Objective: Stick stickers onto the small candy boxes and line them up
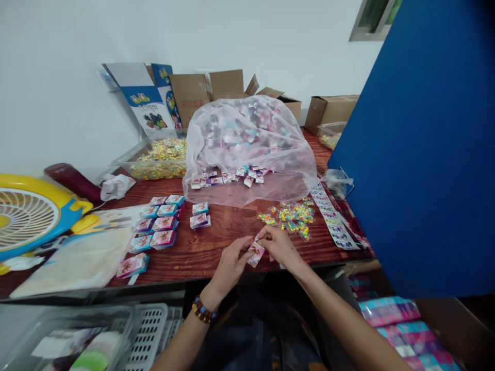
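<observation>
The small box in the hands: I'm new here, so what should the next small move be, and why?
Probably steady the small box with the left hand and work its top end with the right hand: the left grips its side, and the right pinches at its top. Whether it is open, I cannot tell.

Sm. pink-&-white printed cardboard box (pixel 256 254), floral-ish pattern, blurry. Stacked rect. cardboard boxes (pixel 163 224): white/pink tops w/ brownish print, sides teal, magenta, purple. Flat clear-plastic sachets (pixel 297 214): mixed yel., grn., orange bits. Long white paper sticker sheet (pixel 334 219): rows of multicol. motifs. Dk. red-brown wooden tabletop (pixel 220 252), streaky grain. Sheer whitish mesh bag (pixel 247 195). Round yel. plastic fan (pixel 29 180), blue trim, white grille. Flat solid-blue panel (pixel 417 154).
</observation>
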{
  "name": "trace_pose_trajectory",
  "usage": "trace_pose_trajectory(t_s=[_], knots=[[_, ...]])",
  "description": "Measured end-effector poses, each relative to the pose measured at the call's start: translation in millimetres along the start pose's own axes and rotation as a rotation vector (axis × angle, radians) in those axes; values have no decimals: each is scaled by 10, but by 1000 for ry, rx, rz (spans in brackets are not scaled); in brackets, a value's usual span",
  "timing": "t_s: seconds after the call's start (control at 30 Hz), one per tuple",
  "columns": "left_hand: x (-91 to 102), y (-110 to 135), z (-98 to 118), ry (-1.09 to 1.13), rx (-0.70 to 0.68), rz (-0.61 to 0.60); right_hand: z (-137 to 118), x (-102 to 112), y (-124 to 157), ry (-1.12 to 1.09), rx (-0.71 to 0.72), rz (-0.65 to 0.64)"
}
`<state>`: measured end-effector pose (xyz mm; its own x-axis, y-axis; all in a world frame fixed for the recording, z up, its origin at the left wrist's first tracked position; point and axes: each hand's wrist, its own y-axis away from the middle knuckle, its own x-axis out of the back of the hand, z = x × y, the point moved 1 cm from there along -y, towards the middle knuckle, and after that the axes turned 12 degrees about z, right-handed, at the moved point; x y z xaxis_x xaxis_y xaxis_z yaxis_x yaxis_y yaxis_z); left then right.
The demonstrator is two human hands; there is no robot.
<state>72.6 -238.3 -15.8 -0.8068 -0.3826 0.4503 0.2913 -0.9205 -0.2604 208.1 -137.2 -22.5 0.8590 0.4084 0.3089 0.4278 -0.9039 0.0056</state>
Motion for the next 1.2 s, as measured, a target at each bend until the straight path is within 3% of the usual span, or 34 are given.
trace_pose_trajectory(t_s=[0.1,0.2,0.33,0.43,0.6,0.77,0.97,1.2], knots=[[-1,0,-39,69,25,39,-89,31,27,-8,106,-103],[-44,10,-32,118,43,73,-146,64,87,-24,202,-110],[-102,34,26,308,162,154,-117,170,209,-60,259,69],[-138,48,71,408,205,144,-64,248,266,-47,285,185],[-188,54,82,464,241,93,-1,190,267,-129,295,84],[-168,75,64,501,261,60,8,114,247,-227,253,71],[-129,132,182,517,302,43,-86,187,293,-141,364,26],[-79,175,368,535,339,67,-294,298,295,-138,262,-26]])
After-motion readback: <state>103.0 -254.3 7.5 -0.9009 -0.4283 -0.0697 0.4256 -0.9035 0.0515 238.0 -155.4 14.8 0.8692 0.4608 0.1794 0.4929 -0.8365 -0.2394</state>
